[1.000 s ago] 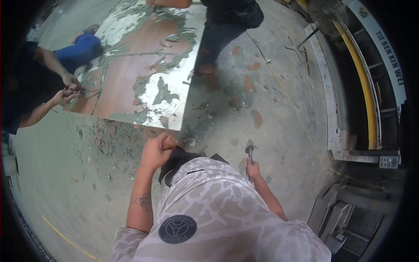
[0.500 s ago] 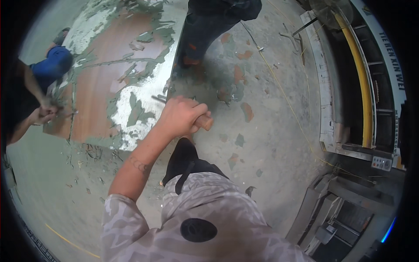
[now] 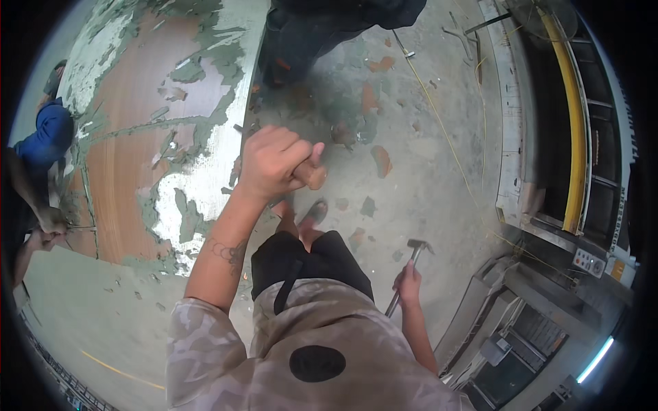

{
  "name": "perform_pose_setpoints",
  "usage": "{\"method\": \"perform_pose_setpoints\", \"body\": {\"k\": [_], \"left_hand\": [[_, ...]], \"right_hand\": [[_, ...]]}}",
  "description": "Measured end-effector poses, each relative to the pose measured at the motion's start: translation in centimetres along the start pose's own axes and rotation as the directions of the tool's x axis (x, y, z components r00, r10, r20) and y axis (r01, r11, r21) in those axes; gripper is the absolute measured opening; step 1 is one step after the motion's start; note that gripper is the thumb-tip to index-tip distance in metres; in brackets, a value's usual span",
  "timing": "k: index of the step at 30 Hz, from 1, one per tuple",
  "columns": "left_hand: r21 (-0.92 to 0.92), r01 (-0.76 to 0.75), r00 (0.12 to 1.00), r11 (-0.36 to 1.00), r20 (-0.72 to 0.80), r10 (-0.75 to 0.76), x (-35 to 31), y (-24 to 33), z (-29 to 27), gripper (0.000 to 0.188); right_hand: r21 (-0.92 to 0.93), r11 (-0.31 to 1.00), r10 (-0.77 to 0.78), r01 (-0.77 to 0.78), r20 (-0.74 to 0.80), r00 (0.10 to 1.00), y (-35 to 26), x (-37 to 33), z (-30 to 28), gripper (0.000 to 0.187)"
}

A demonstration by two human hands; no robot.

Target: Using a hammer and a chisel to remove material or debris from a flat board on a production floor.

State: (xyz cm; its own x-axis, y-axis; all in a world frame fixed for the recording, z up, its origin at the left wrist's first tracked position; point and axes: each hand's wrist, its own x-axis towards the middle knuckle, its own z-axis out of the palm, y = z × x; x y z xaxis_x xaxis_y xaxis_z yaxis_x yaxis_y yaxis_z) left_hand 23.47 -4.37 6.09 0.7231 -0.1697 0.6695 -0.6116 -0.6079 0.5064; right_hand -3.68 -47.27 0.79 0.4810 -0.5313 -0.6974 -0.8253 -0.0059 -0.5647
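Observation:
My left hand (image 3: 275, 161) is closed around a chisel with a wooden handle (image 3: 314, 178). The handle's butt pokes out beside my thumb, and a short piece of dark metal shows past the fingers, by the edge of a large panel (image 3: 123, 198). That panel has a reddish-brown wood-look face with torn grey-green coating and bare white patches. Down to the right, my right hand (image 3: 408, 282) grips a hammer (image 3: 417, 245) by its metal-looking shaft, head up. The hammer is apart from both the chisel and the panel.
At the left edge, a co-worker's hands (image 3: 51, 222) hold a thin tool against the panel. Another person in dark clothes (image 3: 315, 31) stands at the far side. Coating flakes (image 3: 382, 162) and a yellow cord (image 3: 439, 120) lie on the concrete floor. Machinery (image 3: 572, 137) stands at right.
My right hand has come into view with the hammer. The panel appears shifted left and nearer. My left hand still holds the chisel, and more of my legs and feet shows.

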Motion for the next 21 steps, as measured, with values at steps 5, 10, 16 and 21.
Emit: {"method": "perform_pose_setpoints", "body": {"k": [5,10,16,21], "left_hand": [[0.035,0.035,0.994,0.999,-0.104,-0.031,0.1,0.4,0.2,0.033],[0.120,0.093,0.986,0.988,-0.147,-0.075,-1.5,0.9,-1.1,0.034],[0.155,0.067,0.996,0.986,0.042,-0.074,-4.4,1.7,-0.1,0.038],[0.219,0.090,0.995,0.972,-0.054,-0.080,-5.2,1.7,1.1,0.039]], "right_hand": [[0.021,0.992,-0.128,0.126,0.149,0.980,-7.7,0.2,2.5,0.044],[-0.055,0.978,-0.172,0.200,0.316,0.933,-12.3,1.0,4.5,0.044],[-0.244,0.936,-0.135,0.255,0.420,0.897,-14.9,2.0,3.9,0.039],[-0.243,0.938,-0.119,0.247,0.445,0.887,-16.8,3.4,1.6,0.041]]}}
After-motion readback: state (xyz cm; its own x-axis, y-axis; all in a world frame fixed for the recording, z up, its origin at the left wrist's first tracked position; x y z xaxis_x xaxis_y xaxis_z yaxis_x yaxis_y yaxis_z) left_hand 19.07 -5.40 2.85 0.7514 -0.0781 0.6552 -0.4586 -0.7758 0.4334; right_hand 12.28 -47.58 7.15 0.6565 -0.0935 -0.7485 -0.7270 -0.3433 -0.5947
